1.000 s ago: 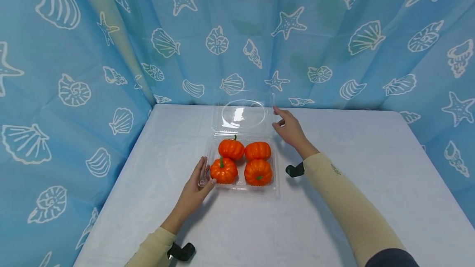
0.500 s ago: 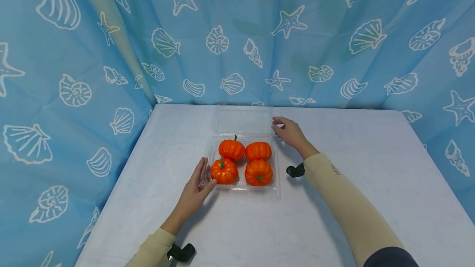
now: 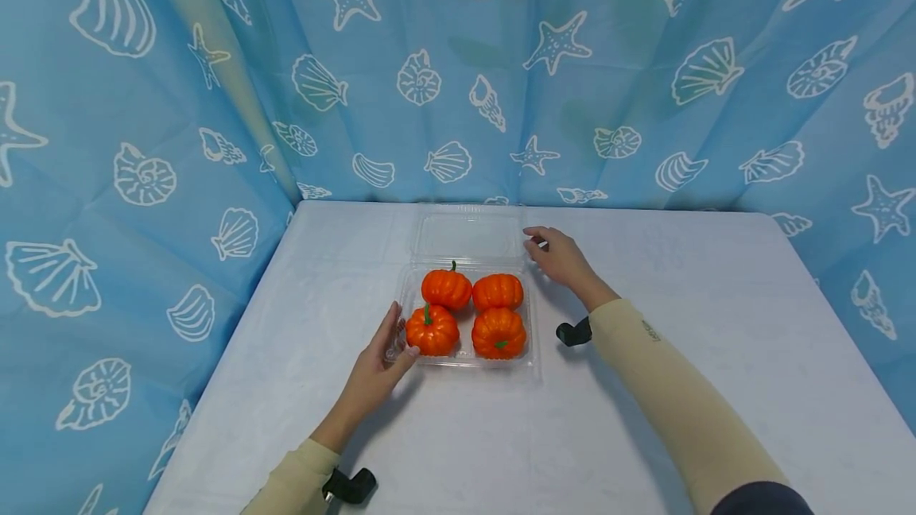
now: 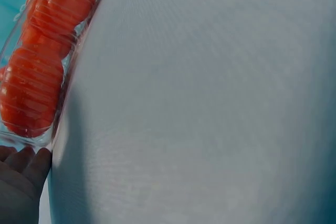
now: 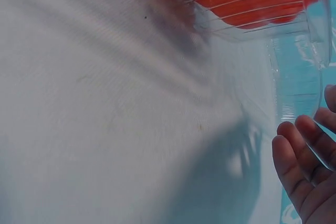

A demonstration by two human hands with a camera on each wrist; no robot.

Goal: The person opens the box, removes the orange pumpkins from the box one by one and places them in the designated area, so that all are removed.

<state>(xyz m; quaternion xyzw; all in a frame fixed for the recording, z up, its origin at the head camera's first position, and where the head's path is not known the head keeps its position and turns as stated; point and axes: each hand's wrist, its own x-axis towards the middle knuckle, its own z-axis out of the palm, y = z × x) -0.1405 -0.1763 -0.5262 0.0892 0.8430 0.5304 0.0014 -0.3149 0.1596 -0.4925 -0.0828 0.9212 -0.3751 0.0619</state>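
A clear plastic clamshell box [image 3: 533, 354] sits mid-table with four small orange pumpkins [image 3: 446, 288] inside. Its lid [image 3: 468, 235] lies flat on the table behind it. My left hand [image 3: 392, 340] rests against the box's left wall, fingers straight, thumb at the front-left corner beside a pumpkin [image 3: 432, 329]. The left wrist view shows its fingertips [image 4: 23, 169] at the box corner [image 4: 31, 139]. My right hand [image 3: 547, 249] hovers at the lid's right edge, fingers relaxed. In the right wrist view those fingers [image 5: 302, 161] are beside the lid's rim [image 5: 299, 77]; contact is unclear.
The white table [image 3: 644, 420] is backed on the far side and left by a blue curtain [image 3: 179, 141] printed with shells and starfish. Bare tabletop spreads to the right and front of the box. Black wrist straps [image 3: 572, 332] show on both arms.
The lid, tilted up a second ago, has gone down flat onto the table. My right hand came down with it and now stays at its right edge. The left hand has not moved.
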